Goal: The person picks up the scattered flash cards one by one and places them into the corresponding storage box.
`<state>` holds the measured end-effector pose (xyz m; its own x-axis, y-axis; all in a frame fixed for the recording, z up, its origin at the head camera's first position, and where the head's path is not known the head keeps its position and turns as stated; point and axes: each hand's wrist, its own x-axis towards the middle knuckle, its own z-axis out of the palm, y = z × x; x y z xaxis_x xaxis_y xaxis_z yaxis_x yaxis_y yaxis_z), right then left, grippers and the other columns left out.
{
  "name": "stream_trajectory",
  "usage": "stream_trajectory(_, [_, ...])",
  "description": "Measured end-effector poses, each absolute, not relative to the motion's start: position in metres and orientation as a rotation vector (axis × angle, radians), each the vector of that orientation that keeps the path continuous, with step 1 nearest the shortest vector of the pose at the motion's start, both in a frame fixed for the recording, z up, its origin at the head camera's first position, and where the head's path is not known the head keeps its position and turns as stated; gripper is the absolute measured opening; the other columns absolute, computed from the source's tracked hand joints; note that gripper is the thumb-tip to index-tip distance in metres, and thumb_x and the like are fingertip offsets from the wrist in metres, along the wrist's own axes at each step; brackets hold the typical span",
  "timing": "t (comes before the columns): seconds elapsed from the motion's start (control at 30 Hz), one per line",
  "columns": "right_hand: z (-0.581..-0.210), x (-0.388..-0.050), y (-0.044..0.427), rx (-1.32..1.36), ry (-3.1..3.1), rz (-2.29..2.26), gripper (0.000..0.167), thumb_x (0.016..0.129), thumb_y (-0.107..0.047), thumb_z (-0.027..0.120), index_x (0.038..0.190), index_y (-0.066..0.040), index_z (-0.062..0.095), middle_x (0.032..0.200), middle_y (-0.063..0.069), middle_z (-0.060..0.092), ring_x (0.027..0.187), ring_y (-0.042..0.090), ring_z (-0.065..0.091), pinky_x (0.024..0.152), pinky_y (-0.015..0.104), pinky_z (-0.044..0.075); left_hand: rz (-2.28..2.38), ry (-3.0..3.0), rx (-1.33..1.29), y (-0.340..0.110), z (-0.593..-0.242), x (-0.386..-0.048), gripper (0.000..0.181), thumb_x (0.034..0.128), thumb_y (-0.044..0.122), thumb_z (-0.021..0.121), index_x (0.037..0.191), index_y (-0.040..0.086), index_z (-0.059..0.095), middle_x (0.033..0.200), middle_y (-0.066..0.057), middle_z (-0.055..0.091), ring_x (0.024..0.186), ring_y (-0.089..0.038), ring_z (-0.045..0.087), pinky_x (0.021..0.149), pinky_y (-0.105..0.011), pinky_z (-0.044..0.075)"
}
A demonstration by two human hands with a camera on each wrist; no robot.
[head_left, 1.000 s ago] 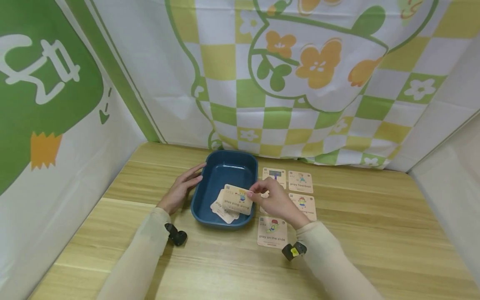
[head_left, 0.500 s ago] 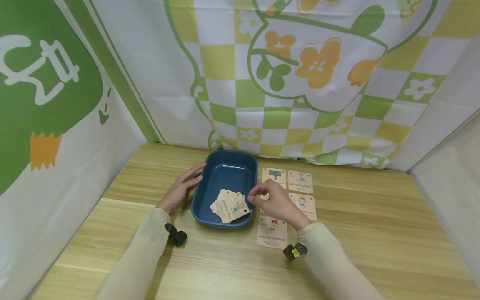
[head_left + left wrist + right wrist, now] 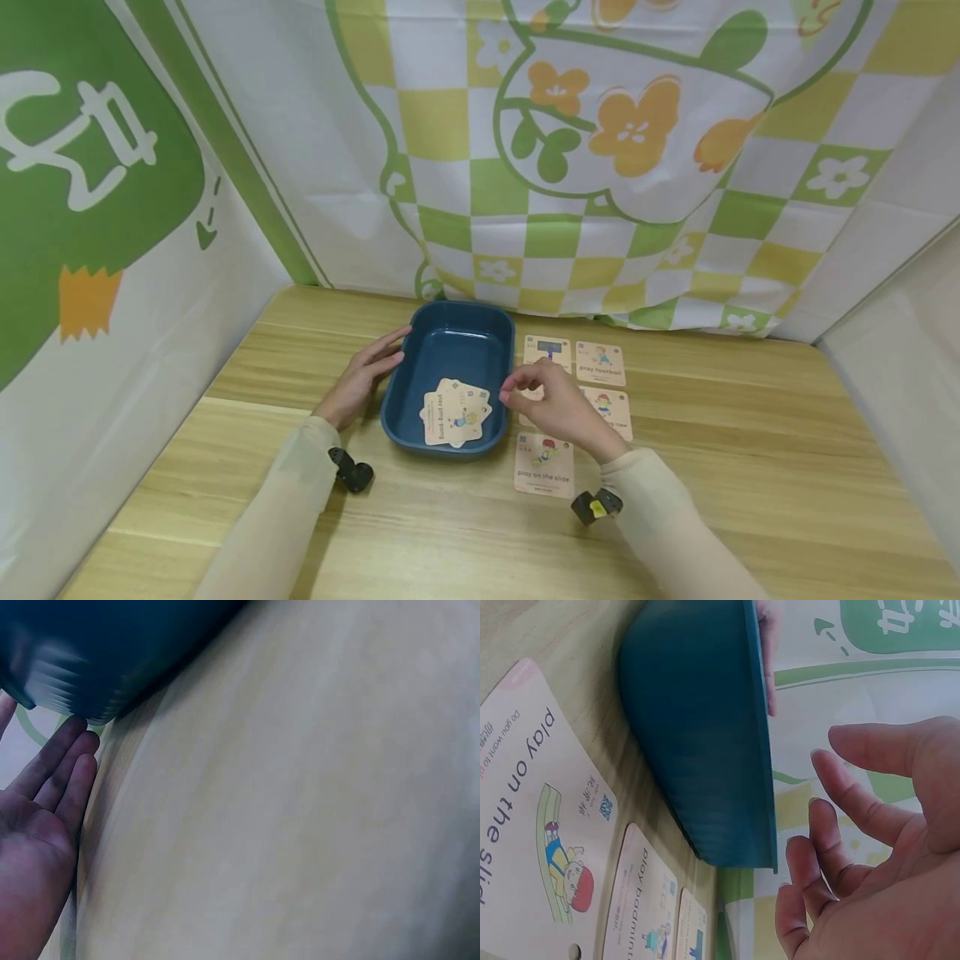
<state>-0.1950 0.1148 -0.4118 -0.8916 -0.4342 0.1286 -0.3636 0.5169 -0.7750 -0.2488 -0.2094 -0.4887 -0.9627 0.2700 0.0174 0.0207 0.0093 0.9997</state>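
Note:
A blue tray (image 3: 450,346) stands on the table with a loose stack of cards (image 3: 455,414) inside near its front end; the top one reads "play ping-pong". My left hand (image 3: 362,382) touches the tray's left side with extended fingers, also visible in the left wrist view, where the hand (image 3: 49,802) meets the tray wall (image 3: 127,645). Just over the tray's right rim hovers my right hand (image 3: 558,408), holding nothing. In the right wrist view that hand (image 3: 877,832) has loosely bent, spread fingers beside the tray (image 3: 697,742).
Right of the tray several cards lie in two columns, including "play football" (image 3: 600,364) and "play on the slide" (image 3: 544,465); my right hand partly covers some. Behind the table (image 3: 420,533) hangs a checkered curtain (image 3: 495,242).
The ping-pong card has left my right fingers and turned as it dropped onto the stack in the tray. My right hand is nearly where it was; my left has not moved.

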Motion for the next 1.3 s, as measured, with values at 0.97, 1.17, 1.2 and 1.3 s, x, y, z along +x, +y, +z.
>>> stream_trajectory(0.97, [-0.399,-0.174,0.166,-0.592,2.752,-1.431,0.010,0.091,-0.014,0.077,0.100,-0.011,0.074,0.101,0.003,0.064,0.100,0.030,0.056,0.089,0.044,0.043,2.079,2.093,0.310,-0.210,-0.489,-0.248,0.052,0.1078,0.018,0.050,0.157,0.009,0.038,0.164,-0.010,0.030,0.149,-0.031,0.026,0.122,-0.049,0.020])
stream_trajectory(1.17, [-0.404,-0.170,0.173,-0.624,2.769,-1.391,0.015,0.088,-0.013,0.081,0.100,-0.008,0.074,0.098,0.003,0.063,0.095,0.024,0.054,0.085,0.043,0.045,2.067,2.096,0.312,-0.210,-0.489,-0.248,0.052,0.1082,0.020,0.049,0.158,0.011,0.037,0.164,-0.009,0.030,0.150,-0.031,0.026,0.123,-0.049,0.020])
stream_trajectory(1.2, [-0.405,-0.169,0.174,-0.627,2.769,-1.383,0.015,0.087,-0.012,0.082,0.099,-0.008,0.074,0.098,0.003,0.063,0.094,0.024,0.054,0.084,0.044,0.045,2.063,2.096,0.313,-0.210,-0.489,-0.248,0.052,0.1083,0.021,0.049,0.158,0.011,0.037,0.164,-0.009,0.030,0.150,-0.031,0.026,0.123,-0.049,0.019])
stream_trajectory(1.3, [-0.411,-0.167,0.176,-0.623,2.763,-1.353,0.019,0.084,-0.013,0.084,0.099,-0.009,0.073,0.098,0.004,0.062,0.095,0.026,0.054,0.084,0.047,0.047,2.062,2.095,0.316,-0.210,-0.489,-0.248,0.052,0.1084,0.021,0.049,0.158,0.011,0.037,0.164,-0.009,0.030,0.150,-0.031,0.026,0.123,-0.049,0.019])
